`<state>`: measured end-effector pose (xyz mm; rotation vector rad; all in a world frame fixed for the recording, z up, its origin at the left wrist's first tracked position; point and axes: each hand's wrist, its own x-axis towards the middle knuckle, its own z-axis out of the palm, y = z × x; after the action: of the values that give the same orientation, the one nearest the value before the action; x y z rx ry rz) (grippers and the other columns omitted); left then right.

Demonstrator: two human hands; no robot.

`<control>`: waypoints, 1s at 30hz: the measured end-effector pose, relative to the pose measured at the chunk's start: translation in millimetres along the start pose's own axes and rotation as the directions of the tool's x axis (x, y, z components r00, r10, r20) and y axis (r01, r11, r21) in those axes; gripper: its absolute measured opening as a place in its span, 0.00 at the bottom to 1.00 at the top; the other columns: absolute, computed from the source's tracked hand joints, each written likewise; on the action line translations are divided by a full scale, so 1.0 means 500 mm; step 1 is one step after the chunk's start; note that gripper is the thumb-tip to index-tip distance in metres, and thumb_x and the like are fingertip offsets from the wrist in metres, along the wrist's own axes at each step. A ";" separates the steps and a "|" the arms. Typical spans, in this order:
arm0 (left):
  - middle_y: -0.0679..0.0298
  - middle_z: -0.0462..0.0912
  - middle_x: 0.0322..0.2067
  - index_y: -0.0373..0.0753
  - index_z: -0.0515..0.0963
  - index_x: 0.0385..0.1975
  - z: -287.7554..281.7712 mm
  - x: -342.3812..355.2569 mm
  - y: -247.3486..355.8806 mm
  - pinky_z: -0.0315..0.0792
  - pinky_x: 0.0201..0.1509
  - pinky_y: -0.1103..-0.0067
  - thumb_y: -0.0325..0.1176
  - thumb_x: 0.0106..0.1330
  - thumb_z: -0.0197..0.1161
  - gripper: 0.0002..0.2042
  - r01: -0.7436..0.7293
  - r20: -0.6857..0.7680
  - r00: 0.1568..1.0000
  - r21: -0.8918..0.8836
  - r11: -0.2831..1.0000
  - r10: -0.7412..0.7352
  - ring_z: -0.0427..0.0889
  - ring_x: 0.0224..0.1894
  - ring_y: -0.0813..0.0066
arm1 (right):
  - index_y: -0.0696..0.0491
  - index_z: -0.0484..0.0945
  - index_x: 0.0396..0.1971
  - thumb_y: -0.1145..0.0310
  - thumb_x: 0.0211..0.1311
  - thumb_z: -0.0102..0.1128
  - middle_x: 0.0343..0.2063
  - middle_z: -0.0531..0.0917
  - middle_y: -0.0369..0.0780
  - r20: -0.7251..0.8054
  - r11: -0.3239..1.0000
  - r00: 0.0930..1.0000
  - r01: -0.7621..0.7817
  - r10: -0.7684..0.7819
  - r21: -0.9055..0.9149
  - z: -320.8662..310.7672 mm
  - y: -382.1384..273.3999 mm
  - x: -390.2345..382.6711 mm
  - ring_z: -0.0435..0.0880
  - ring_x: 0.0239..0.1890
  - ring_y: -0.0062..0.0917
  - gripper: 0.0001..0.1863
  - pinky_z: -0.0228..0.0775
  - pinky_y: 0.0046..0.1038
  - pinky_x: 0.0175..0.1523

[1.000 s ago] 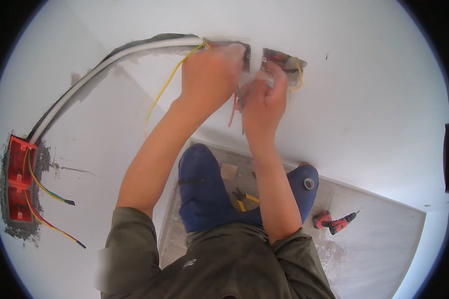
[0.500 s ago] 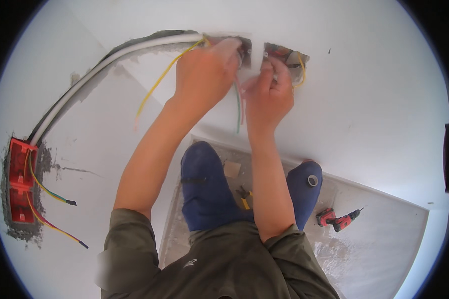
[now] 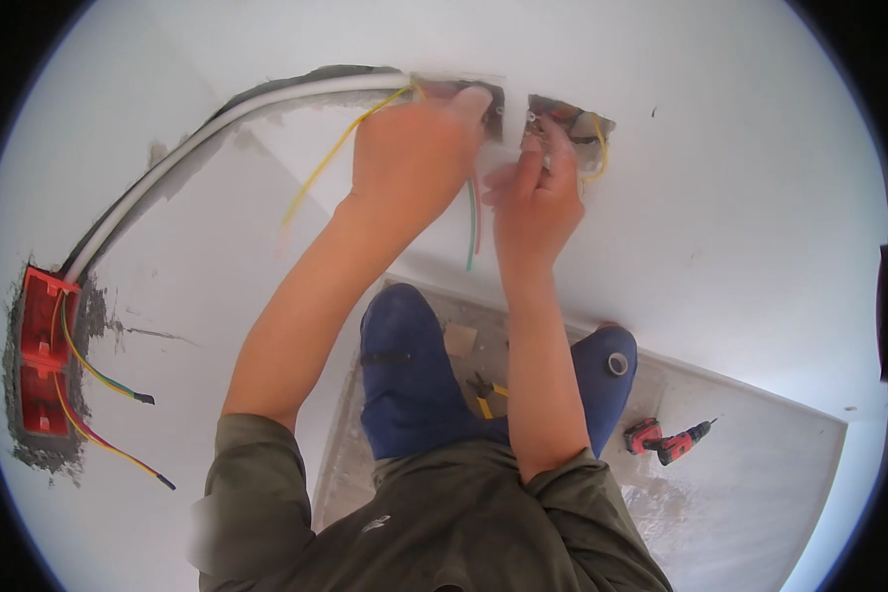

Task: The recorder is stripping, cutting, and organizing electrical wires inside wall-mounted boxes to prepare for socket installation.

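Observation:
My left hand (image 3: 409, 153), smeared a little by motion, is closed at the left wall box (image 3: 495, 109); what it grips is hidden behind the fingers. From beside it a yellow wire (image 3: 328, 163) slants down to the left. A green wire (image 3: 471, 222) and a red wire (image 3: 478, 207) hang below the box, between my hands. With fingertips pinched, my right hand (image 3: 541, 202) reaches the left edge of the right wall box (image 3: 584, 128). Whatever lies in that pinch is too small to make out. Another yellow wire (image 3: 604, 148) loops out of this box.
Pale conduit (image 3: 237, 106) curves along a wall groove to red double boxes (image 3: 47, 321) with taped wires (image 3: 109, 380). On the floor are a red cordless drill (image 3: 671, 442) and yellow-handled pliers (image 3: 483, 395). A tape roll (image 3: 617, 363) rests at my right knee.
The wall boxes and both hands sit slightly lower in view. My left hand has turned a little, and the yellow wire beside it has shifted right.

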<state>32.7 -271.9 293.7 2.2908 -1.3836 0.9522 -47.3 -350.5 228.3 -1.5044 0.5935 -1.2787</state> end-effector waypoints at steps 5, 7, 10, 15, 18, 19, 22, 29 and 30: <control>0.60 0.86 0.26 0.46 0.85 0.42 0.007 -0.001 -0.006 0.76 0.31 0.71 0.34 0.65 0.63 0.09 0.018 -0.092 0.995 -0.059 0.998 -0.023 0.84 0.27 0.60 | 0.55 0.74 0.55 0.69 0.73 0.49 0.14 0.82 0.35 0.021 0.999 1.000 -0.011 0.010 0.035 0.000 0.001 -0.001 0.80 0.14 0.21 0.15 0.71 0.23 0.25; 0.60 0.87 0.31 0.44 0.85 0.43 0.000 0.006 -0.012 0.77 0.35 0.73 0.34 0.66 0.61 0.09 0.140 0.027 0.990 -0.274 0.951 -0.138 0.85 0.30 0.62 | 0.55 0.75 0.54 0.69 0.73 0.49 0.14 0.82 0.35 0.017 0.995 0.999 -0.037 0.036 0.094 0.004 -0.008 0.001 0.80 0.13 0.21 0.14 0.71 0.23 0.25; 0.60 0.87 0.33 0.43 0.85 0.42 -0.001 0.012 -0.007 0.77 0.37 0.75 0.33 0.67 0.60 0.09 0.154 0.054 0.988 -0.308 0.939 -0.144 0.85 0.32 0.63 | 0.55 0.76 0.50 0.68 0.73 0.50 0.13 0.81 0.35 -0.014 0.988 0.998 -0.057 0.059 0.145 0.011 -0.005 0.001 0.80 0.13 0.21 0.12 0.70 0.23 0.24; 0.60 0.87 0.33 0.42 0.85 0.42 0.005 0.007 -0.010 0.77 0.37 0.73 0.34 0.67 0.61 0.09 0.133 0.006 0.990 -0.394 0.910 -0.143 0.85 0.32 0.62 | 0.53 0.78 0.46 0.67 0.72 0.51 0.12 0.81 0.35 -0.096 0.997 0.995 -0.019 0.027 0.081 0.016 -0.004 0.009 0.79 0.12 0.20 0.10 0.69 0.23 0.23; 0.59 0.86 0.28 0.43 0.84 0.38 0.010 0.002 -0.009 0.76 0.35 0.69 0.34 0.66 0.60 0.08 0.090 -0.055 0.992 -0.345 0.934 -0.116 0.84 0.31 0.58 | 0.53 0.79 0.45 0.67 0.72 0.52 0.12 0.81 0.35 -0.068 0.998 0.996 -0.060 0.062 0.027 0.014 -0.016 0.004 0.79 0.12 0.20 0.10 0.68 0.23 0.22; 0.58 0.84 0.24 0.43 0.84 0.35 0.008 0.001 -0.006 0.76 0.33 0.66 0.35 0.65 0.59 0.07 0.063 -0.086 0.992 -0.290 0.955 -0.092 0.84 0.29 0.55 | 0.53 0.79 0.44 0.67 0.71 0.52 0.12 0.81 0.35 -0.087 0.997 0.995 -0.052 0.056 0.049 0.016 -0.013 0.006 0.79 0.12 0.20 0.10 0.68 0.23 0.22; 0.57 0.85 0.25 0.44 0.84 0.36 0.004 0.001 -0.006 0.77 0.32 0.65 0.35 0.64 0.60 0.07 0.012 -0.099 0.995 -0.186 0.982 -0.031 0.84 0.29 0.55 | 0.53 0.80 0.43 0.67 0.70 0.52 0.12 0.81 0.35 -0.125 0.996 0.990 -0.059 0.068 0.071 0.020 -0.016 0.009 0.79 0.12 0.20 0.10 0.69 0.23 0.22; 0.57 0.85 0.26 0.45 0.84 0.37 0.009 -0.001 -0.016 0.78 0.33 0.66 0.36 0.63 0.62 0.07 -0.025 -0.133 0.991 -0.204 0.979 -0.002 0.84 0.30 0.55 | 0.55 0.82 0.40 0.67 0.69 0.52 0.12 0.81 0.36 -0.221 0.999 0.975 0.036 -0.026 0.040 0.040 0.007 0.014 0.79 0.12 0.20 0.11 0.68 0.22 0.22; 0.57 0.84 0.25 0.45 0.83 0.36 0.012 -0.001 -0.013 0.77 0.33 0.66 0.35 0.63 0.62 0.07 -0.014 -0.133 0.991 -0.222 0.975 -0.016 0.84 0.30 0.55 | 0.55 0.82 0.40 0.67 0.69 0.52 0.12 0.81 0.36 -0.222 0.998 0.974 0.041 -0.032 0.037 0.037 0.007 0.014 0.79 0.12 0.20 0.11 0.68 0.22 0.22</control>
<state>40.4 -271.7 289.4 2.0254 -1.3581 0.8847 -27.3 -350.9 229.6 -1.3529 0.6814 -1.4909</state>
